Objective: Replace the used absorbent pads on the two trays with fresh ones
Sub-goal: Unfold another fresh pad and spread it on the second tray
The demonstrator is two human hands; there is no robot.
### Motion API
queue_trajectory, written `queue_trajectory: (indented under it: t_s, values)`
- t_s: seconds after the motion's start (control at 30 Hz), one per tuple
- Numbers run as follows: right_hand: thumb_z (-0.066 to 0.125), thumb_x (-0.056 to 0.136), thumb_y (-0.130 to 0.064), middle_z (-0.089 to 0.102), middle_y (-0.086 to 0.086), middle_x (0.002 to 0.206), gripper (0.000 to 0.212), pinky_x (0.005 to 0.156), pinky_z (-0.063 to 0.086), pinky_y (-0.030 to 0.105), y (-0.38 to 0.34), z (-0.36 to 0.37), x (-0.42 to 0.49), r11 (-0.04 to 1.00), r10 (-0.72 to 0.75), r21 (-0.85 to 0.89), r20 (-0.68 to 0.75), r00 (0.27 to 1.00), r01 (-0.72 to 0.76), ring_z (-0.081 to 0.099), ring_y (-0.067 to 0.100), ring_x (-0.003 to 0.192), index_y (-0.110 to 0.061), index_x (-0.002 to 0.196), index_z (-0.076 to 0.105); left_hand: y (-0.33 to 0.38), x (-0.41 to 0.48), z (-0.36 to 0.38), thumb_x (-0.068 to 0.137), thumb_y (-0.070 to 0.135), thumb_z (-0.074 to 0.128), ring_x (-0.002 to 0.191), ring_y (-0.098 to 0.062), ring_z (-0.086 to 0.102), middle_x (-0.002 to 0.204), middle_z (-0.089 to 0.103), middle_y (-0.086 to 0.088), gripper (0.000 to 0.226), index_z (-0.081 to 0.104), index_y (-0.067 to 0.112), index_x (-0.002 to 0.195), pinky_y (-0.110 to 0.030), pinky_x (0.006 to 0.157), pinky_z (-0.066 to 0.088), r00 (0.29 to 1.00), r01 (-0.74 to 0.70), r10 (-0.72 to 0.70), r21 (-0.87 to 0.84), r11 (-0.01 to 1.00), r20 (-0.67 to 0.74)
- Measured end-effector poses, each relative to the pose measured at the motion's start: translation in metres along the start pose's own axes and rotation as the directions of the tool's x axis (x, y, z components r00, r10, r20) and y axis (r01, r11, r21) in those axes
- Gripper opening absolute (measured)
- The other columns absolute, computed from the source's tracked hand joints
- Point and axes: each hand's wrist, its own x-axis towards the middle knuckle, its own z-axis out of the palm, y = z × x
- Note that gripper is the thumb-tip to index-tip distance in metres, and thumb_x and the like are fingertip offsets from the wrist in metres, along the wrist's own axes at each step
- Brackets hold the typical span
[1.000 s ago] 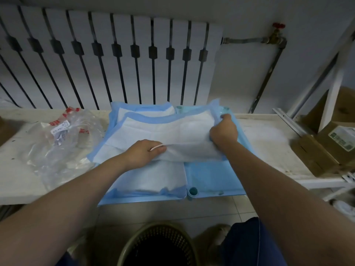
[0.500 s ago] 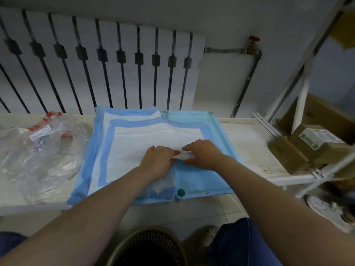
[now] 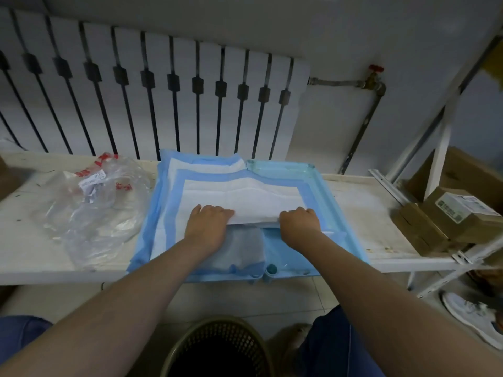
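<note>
One white absorbent pad [image 3: 239, 197] with a blue border lies spread over the blue trays [image 3: 336, 205], which sit side by side on the white counter [image 3: 362, 213]. The left grip [image 3: 208, 224] and right grip [image 3: 299, 223], set apart, each clamp its near edge. A clear plastic bag [image 3: 92, 202] lies to the left and cardboard boxes [image 3: 451, 213] to the right. A mesh basket [image 3: 217, 349] stands below.

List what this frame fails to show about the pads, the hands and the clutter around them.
Head view only.
Under the top pad: whatever lies beneath is covered by it.
Thumbs of the left hand and right hand: hidden beneath the hands themselves.
Label on the bag: print too small and blurred to read.
Inside of the basket: cut off by the bottom edge and too dark.
</note>
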Motion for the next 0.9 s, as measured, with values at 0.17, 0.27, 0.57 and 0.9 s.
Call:
queue_trajectory:
  t_s: [0.17, 0.27, 0.57, 0.9]
  values:
    - [0.045, 0.093, -0.030, 0.058, 0.008, 0.124, 0.033, 0.100, 0.033, 0.041, -0.012, -0.001, 0.003, 0.996, 0.017, 0.089, 0.078, 0.997, -0.024, 0.049, 0.028, 0.116, -0.016, 0.123, 0.049, -0.042, -0.013, -0.006, 0.096, 0.014, 0.043, 0.119, -0.023, 0.053, 0.133, 0.058, -0.001, 0.044, 0.050, 0.030, 0.136, -0.033, 0.104, 0.034, 0.998, 0.033, -0.037, -0.072, 0.997, -0.055]
    - [0.049, 0.092, -0.048, 0.052, 0.003, 0.136, 0.053, 0.106, 0.032, 0.041, -0.040, -0.011, 0.011, 0.958, -0.172, 0.217, -0.089, 0.981, 0.187, 0.047, 0.027, 0.124, -0.025, 0.139, 0.041, -0.043, -0.010, -0.014, 0.100, 0.028, 0.043, 0.119, -0.023, 0.055, 0.130, 0.061, 0.000, 0.034, 0.056, 0.031, 0.131, -0.036, 0.106, 0.032, 0.993, -0.020, 0.008, -0.107, 0.994, -0.115]
    - [0.030, 0.102, -0.032, 0.065, 0.012, 0.109, 0.037, 0.084, 0.042, 0.035, -0.071, -0.013, 0.019, 0.954, -0.284, 0.048, -0.164, 0.945, 0.295, 0.057, 0.030, 0.100, -0.015, 0.115, 0.060, -0.077, -0.028, -0.024, 0.099, 0.030, 0.047, 0.113, -0.024, 0.061, 0.125, 0.065, 0.000, 0.030, 0.064, 0.024, 0.124, -0.029, 0.093, 0.042, 0.971, -0.066, -0.019, -0.344, 0.937, -0.239]
    - [0.027, 0.104, -0.035, 0.067, 0.015, 0.107, 0.042, 0.086, 0.048, 0.039, -0.107, -0.044, 0.017, 0.886, -0.284, 0.273, -0.317, 0.905, 0.374, 0.062, 0.031, 0.095, -0.012, 0.123, 0.056, -0.059, -0.026, -0.034, 0.098, 0.032, 0.048, 0.104, -0.012, 0.062, 0.112, 0.070, 0.009, 0.026, 0.071, 0.028, 0.109, -0.032, 0.093, 0.048, 0.936, -0.198, -0.025, -0.584, 0.787, -0.352]
